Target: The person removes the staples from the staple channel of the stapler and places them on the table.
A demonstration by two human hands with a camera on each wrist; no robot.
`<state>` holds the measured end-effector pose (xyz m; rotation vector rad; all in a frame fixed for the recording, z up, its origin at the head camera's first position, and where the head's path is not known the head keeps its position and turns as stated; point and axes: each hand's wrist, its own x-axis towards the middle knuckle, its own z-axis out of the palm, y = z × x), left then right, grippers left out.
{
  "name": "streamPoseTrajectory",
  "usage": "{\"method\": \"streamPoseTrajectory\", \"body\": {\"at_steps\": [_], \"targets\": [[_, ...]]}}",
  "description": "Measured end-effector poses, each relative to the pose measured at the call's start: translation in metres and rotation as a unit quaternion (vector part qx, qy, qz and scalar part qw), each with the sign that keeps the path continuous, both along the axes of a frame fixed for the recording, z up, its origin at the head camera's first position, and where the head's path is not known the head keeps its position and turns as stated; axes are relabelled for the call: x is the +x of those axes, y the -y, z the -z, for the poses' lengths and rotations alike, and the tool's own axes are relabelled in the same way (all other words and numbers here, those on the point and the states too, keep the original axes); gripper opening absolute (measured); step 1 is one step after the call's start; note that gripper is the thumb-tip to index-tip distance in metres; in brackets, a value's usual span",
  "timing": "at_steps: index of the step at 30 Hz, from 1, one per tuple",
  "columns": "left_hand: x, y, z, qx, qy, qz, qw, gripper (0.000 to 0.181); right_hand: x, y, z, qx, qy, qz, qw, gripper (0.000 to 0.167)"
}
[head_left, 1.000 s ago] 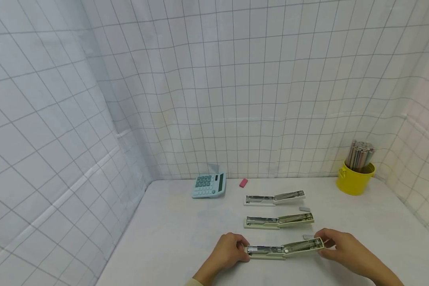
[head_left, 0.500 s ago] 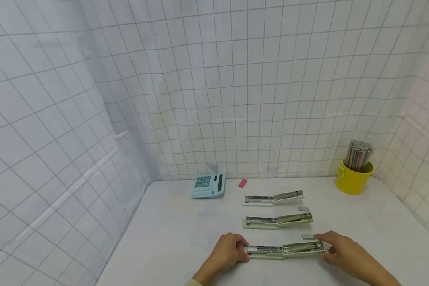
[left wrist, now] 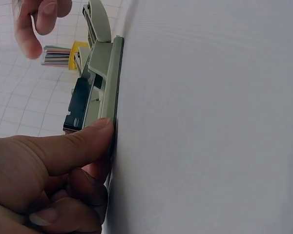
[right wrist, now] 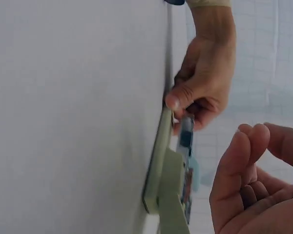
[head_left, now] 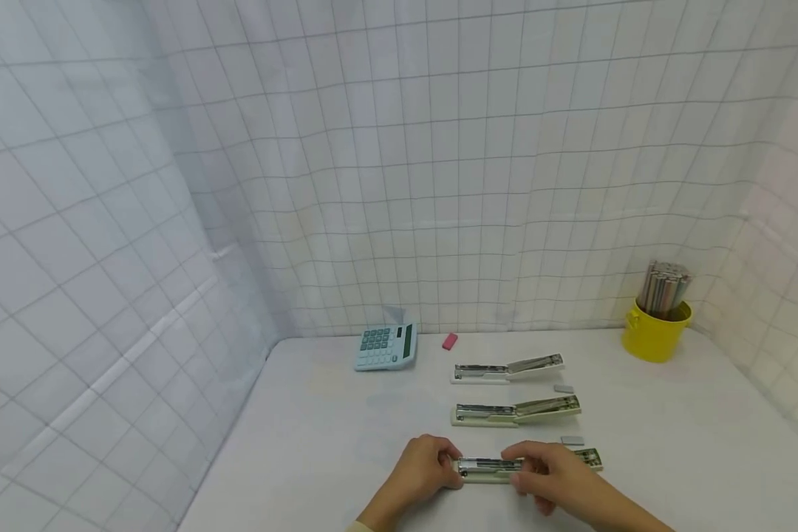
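My left hand (head_left: pixel 425 469) pinches the left end of the nearest stapler (head_left: pixel 485 479), a pale green one lying opened out on the white table. In the left wrist view, the thumb presses on the end of the stapler's base (left wrist: pixel 110 87). My right hand (head_left: pixel 558 476) is over the stapler's middle with loosely bent fingers, hiding part of its raised top arm. Nothing shows between the fingers (right wrist: pixel 229 161) of that hand in the right wrist view, where they are beside the stapler (right wrist: pixel 158 165), apart from it.
Behind lie a second opened pale green stapler (head_left: pixel 485 420) and a white one (head_left: pixel 480 377). Small grey bars (head_left: pixel 572 440) sit near their right ends. Farther back are a light blue calculator (head_left: pixel 384 347), a pink eraser-like block (head_left: pixel 449 340) and a yellow bucket (head_left: pixel 655 336) of pencils.
My right hand has left the raised right end of the nearest stapler and moved left over its middle. That top arm has dropped slightly. My left hand keeps its grip.
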<state>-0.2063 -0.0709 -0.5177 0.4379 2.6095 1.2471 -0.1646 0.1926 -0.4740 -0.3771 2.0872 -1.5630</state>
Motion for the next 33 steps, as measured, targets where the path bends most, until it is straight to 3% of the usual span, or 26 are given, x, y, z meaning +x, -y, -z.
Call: {"method": "streamPoseTrajectory", "body": {"at_steps": [3, 5, 12, 17, 33], "targets": [[-0.001, 0.001, 0.0, -0.003, -0.001, -0.004, 1.0, 0.023, -0.005, 0.021, 0.011, -0.062, 0.043, 0.02, 0.997, 0.046], [-0.001, 0.002, 0.001, -0.004, 0.003, -0.003, 1.0, 0.023, -0.006, 0.031, 0.017, -0.077, 0.058, 0.028, 0.995, 0.044], [-0.001, 0.0, 0.003, -0.006, -0.009, 0.009, 0.9999, 0.023, -0.006, 0.043, 0.026, -0.074, 0.067, 0.039, 0.9942, 0.045], [-0.002, 0.001, 0.001, -0.003, -0.012, 0.004, 0.9999, 0.023, -0.01, 0.045, 0.026, -0.07, 0.066, 0.027, 0.995, 0.05], [-0.001, 0.001, 0.0, -0.001, -0.002, 0.004, 1.0, 0.023, -0.012, 0.047, 0.034, -0.118, 0.086, 0.037, 0.9887, 0.047]]}}
